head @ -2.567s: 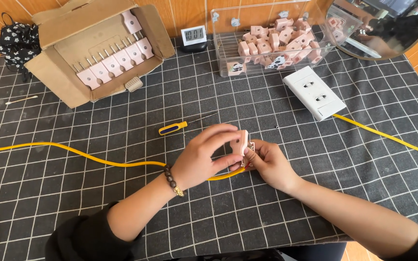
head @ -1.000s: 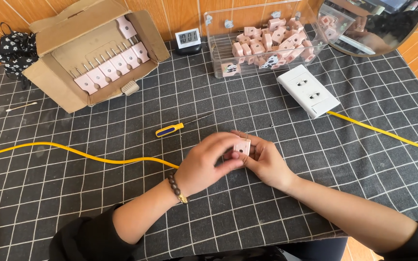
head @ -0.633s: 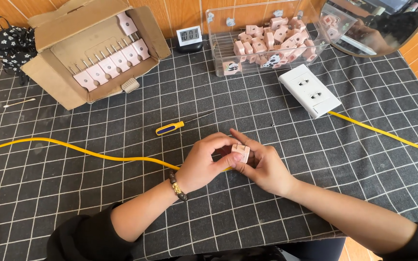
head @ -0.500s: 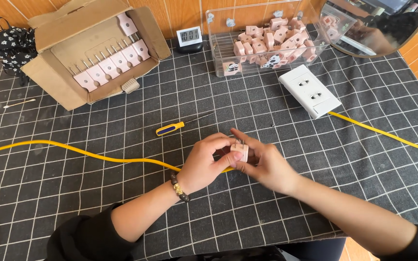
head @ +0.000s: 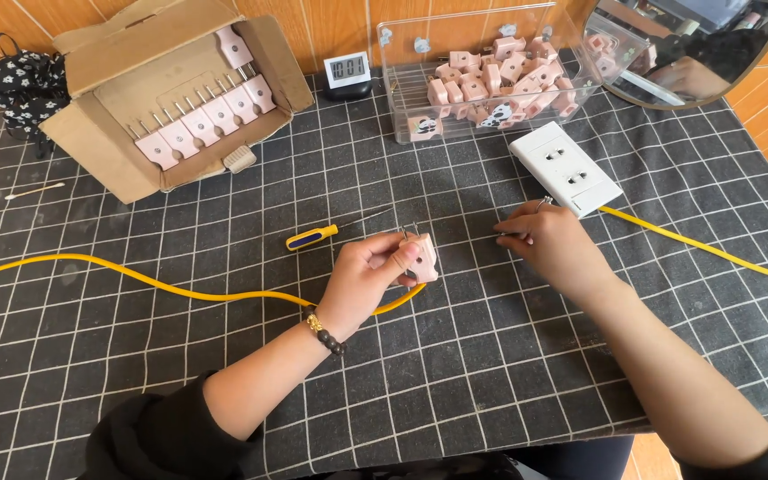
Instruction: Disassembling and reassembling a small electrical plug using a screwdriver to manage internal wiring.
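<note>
My left hand (head: 368, 277) grips a small pink plug (head: 423, 256) at the end of a yellow cable (head: 135, 276) that runs off to the left over the checked cloth. My right hand (head: 555, 249) has come off the plug and rests on the cloth to its right, fingers curled, fingertips close to the near corner of a white socket block (head: 565, 167). Whether it pinches anything small is hidden. A screwdriver (head: 313, 236) with a yellow and blue handle lies just left of the plug.
An open cardboard box (head: 171, 98) with a row of pink plugs stands at the back left. At the back sit a clear bin (head: 482, 76) of pink plugs and a small digital clock (head: 348, 71). A round mirror (head: 686, 44) is at the back right.
Both hands were closed together around the plug. Now my right hand has let go and moved right toward the white socket block; my left hand still holds the plug.
</note>
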